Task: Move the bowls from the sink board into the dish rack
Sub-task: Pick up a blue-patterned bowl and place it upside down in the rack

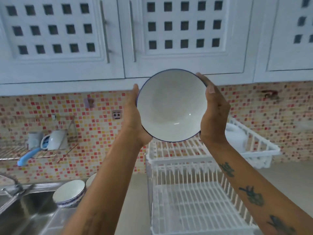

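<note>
Both hands, left and right, hold one bowl at frame centre, above the rack; two bowls wait at lower left.

Soft, even daylight with a cool blue cast fills the kitchen; no hard shadows fall anywhere. The upper cabinets are smeared with motion blur, their dark square openings fuzzy at the edges. Wide-angle distortion bends the cabinet lines and leans the far corners outward. Two small white glints sit on the glazed inside of the held bowl, which is fairly sharp. The steel sink at near left shows streaky, blurred reflections.
</note>
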